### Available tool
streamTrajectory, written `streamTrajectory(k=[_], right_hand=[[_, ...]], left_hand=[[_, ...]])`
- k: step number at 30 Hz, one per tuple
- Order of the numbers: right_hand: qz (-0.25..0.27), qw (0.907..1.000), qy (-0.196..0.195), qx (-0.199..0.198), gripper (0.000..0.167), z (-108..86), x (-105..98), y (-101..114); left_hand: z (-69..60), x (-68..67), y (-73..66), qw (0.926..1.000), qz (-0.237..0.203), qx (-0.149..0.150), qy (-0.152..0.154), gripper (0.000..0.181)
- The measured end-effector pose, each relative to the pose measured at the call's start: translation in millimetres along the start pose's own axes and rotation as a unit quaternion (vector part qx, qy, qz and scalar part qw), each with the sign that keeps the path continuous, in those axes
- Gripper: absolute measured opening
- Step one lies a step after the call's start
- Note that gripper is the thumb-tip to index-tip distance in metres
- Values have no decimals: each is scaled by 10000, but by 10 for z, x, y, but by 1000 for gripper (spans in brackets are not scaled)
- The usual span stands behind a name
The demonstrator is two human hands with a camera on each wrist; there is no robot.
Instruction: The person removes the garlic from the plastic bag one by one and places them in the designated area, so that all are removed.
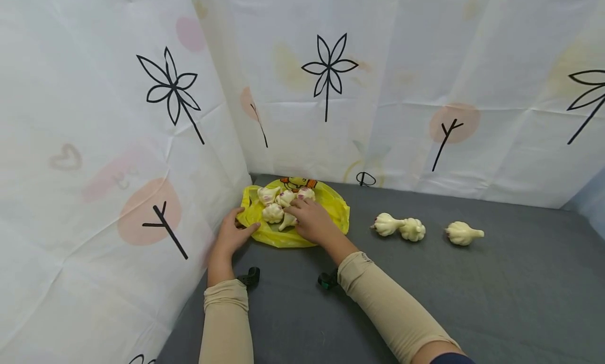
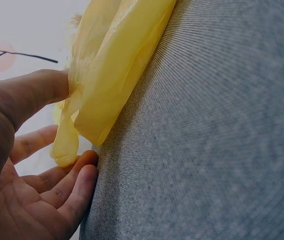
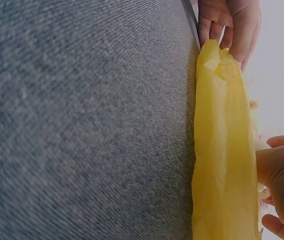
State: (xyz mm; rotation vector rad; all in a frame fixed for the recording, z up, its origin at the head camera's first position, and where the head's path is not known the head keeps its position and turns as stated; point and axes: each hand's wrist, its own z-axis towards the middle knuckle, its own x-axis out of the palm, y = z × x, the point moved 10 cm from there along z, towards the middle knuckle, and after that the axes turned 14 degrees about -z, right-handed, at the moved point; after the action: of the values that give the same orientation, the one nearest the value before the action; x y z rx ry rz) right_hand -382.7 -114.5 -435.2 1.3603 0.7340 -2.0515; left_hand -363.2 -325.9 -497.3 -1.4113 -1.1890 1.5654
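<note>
In the head view, a yellow plastic bag (image 1: 335,209) lies spread open at the back left of the table, with several garlic bulbs (image 1: 272,213) inside. My left hand (image 1: 232,235) is at the bag's left edge. Its thumb touches the yellow plastic (image 2: 107,75), while the other fingers lie loosely bent below. My right hand (image 1: 313,220) reaches over the bag's near rim, its fingers on a garlic bulb (image 1: 286,223) with the stem toward me. In the right wrist view, the yellow bag wall (image 3: 222,150) hides much of that grip.
To the right of the bag, two garlic bulbs (image 1: 386,225) lie touching on the dark grey table (image 1: 520,280). Farther right sits another single bulb (image 1: 463,233). White printed cloth (image 1: 387,85) hangs behind the table and along its left side.
</note>
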Motion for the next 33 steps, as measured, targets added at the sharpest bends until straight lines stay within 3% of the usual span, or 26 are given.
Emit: streamTrajectory(k=[10,18,27,33], right_hand=[[211,9988,-429,72,40,-35,-198,-99],[453,9984,-271,201,41,-113,-312,-209],[377,9967,-701,186,46,-287,-596,-340],[694,9941,-725,399,57,-458,-755,-476]], left_hand=[[4,2,-10,10000,-70,-10,44,81],[10,-2,0,9999,-72,-33,91,82],[10,-9,19,9999,2,-104,81,83],[0,2,-7,9999,-13,-46,90,82]])
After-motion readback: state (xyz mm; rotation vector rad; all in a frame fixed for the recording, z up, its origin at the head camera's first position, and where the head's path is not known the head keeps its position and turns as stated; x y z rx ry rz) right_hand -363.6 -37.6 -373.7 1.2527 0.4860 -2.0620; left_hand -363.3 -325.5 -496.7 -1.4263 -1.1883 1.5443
